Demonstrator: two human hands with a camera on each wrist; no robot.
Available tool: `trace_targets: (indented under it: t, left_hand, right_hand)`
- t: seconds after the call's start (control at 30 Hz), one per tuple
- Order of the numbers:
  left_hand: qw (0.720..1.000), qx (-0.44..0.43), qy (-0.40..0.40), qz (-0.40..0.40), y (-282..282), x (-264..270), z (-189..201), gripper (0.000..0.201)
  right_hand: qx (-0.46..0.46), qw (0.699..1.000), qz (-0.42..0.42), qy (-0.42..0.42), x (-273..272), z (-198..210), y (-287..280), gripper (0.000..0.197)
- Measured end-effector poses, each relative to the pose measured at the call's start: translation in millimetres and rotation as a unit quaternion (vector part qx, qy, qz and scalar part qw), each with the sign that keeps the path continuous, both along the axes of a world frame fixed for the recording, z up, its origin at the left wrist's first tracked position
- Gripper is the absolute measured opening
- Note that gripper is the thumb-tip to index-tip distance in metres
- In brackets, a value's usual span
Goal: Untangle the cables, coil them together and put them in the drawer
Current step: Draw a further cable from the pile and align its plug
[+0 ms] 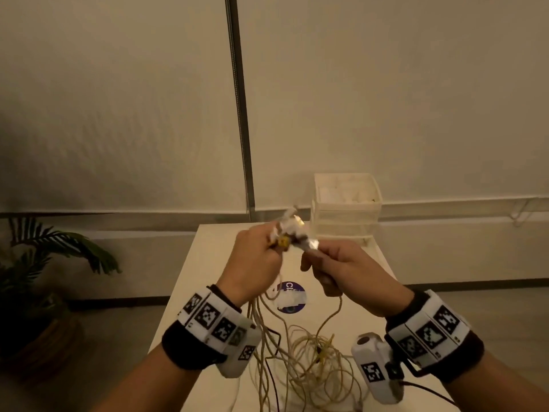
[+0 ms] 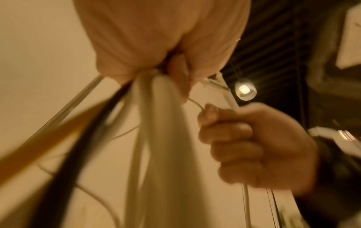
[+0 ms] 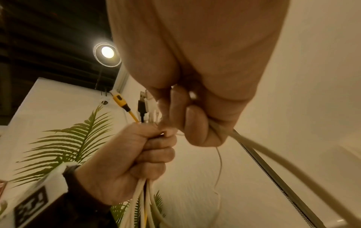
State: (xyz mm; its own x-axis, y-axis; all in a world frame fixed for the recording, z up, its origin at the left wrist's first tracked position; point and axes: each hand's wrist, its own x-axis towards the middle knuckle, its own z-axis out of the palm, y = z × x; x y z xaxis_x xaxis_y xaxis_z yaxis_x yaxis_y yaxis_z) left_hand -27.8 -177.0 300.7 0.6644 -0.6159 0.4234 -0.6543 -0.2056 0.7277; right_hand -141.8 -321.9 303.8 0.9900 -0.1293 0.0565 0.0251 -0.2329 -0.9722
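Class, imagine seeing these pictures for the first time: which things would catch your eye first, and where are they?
First, the two raised hands at the centre: the left hand grips a bundle of cables with plug ends sticking up, the right hand holds one cable. Next, the loose tangle hanging onto the white table, with a pale drawer unit at the far edge.

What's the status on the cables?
Left hand grips cable bundle, plugs up. Right hand holds one cable end. Rest tangled on table. Drawer unit behind, nothing blocking.
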Motion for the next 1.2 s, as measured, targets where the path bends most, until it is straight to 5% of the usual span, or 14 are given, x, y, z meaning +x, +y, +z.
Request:
trace_targets:
  t: [0.13,0.27,0.4,0.5,0.6,0.83,0.93,1.2]
  left_hand:
    - [0.959,-0.168,0.193,0.121,17.5,35.0,16.3,0.032]
    - [0.962,-0.143,0.067,0.224,41.7,41.8,35.5,0.025]
    - [0.994,-0.026,-0.068,0.075,16.9,-8.1,27.0,0.046]
    - [0.996,0.051,-0.074,-0.024,-5.0,-26.6,4.5,0.036]
    - [0.998,0.044,-0.050,-0.015,-9.7,-27.2,-3.7,0.021]
    - [0.992,-0.054,0.002,0.115,4.7,-4.1,7.5,0.030]
    - [0.996,-0.021,-0.038,0.077,8.1,-14.0,9.1,0.025]
    - [0.997,-0.070,0.025,-0.031,48.2,-18.2,8.0,0.034]
  right_hand:
    - [0.028,1.000,0.005,0.007,-8.5,-12.7,-12.2,0.033]
    - [0.004,0.999,-0.030,0.045,-17.1,-26.6,-23.3,0.032]
    - [-0.046,0.997,-0.055,0.035,-6.7,-13.8,-17.7,0.032]
    - [-0.018,0.999,-0.039,0.009,1.7,1.3,-9.3,0.030]
    - [0.021,1.000,-0.016,0.017,1.7,5.4,-6.0,0.032]
    - [0.079,0.997,0.023,-0.009,-20.0,-15.6,-8.9,0.030]
    - [0.101,0.995,0.024,-0.011,-32.7,-26.4,-3.5,0.030]
    - [0.124,0.988,0.027,0.085,-116.9,-43.9,-1.3,0.030]
